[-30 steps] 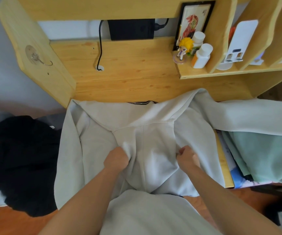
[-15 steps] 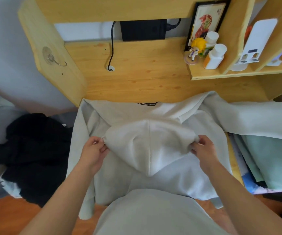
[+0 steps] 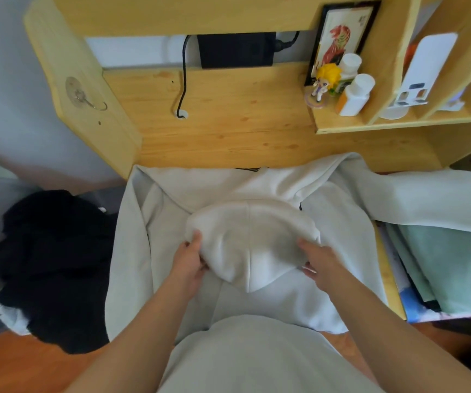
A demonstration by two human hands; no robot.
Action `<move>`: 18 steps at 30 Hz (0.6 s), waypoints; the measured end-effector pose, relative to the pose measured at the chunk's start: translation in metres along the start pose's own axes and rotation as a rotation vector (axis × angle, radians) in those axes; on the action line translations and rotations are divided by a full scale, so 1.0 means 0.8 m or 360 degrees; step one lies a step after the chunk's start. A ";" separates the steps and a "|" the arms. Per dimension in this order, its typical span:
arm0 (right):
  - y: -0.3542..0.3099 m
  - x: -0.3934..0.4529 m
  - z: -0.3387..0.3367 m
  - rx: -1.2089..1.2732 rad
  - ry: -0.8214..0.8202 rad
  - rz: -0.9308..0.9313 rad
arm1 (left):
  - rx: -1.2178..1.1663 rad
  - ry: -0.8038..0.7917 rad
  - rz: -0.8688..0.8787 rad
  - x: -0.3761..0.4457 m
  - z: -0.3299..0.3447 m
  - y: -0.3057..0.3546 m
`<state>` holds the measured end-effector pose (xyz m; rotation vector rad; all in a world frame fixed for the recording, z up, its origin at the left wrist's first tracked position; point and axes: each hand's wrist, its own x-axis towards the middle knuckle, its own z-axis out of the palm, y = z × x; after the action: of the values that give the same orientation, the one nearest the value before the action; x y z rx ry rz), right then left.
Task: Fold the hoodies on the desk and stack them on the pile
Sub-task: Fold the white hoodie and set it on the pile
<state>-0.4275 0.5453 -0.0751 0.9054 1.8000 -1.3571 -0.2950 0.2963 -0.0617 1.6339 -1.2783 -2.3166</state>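
Spread across the desk (image 3: 228, 131) lies the pale hoodie (image 3: 347, 251), its hood (image 3: 251, 239) pinched at either edge by the left hand (image 3: 190, 262) and right hand (image 3: 318, 265), so uneven pulling could skew the fold.

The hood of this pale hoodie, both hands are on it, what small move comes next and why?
Probably press the hood flat onto the hoodie's back: the left hand and right hand hold its sides, and it bulges.
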 end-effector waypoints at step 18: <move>0.045 -0.029 0.005 0.0313 0.0029 0.0202 | -0.0037 -0.0081 -0.0580 -0.034 0.008 -0.045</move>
<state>-0.3845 0.5461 -0.0738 1.1196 1.6133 -1.4660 -0.2731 0.3359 -0.0630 1.9530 -1.0269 -2.5726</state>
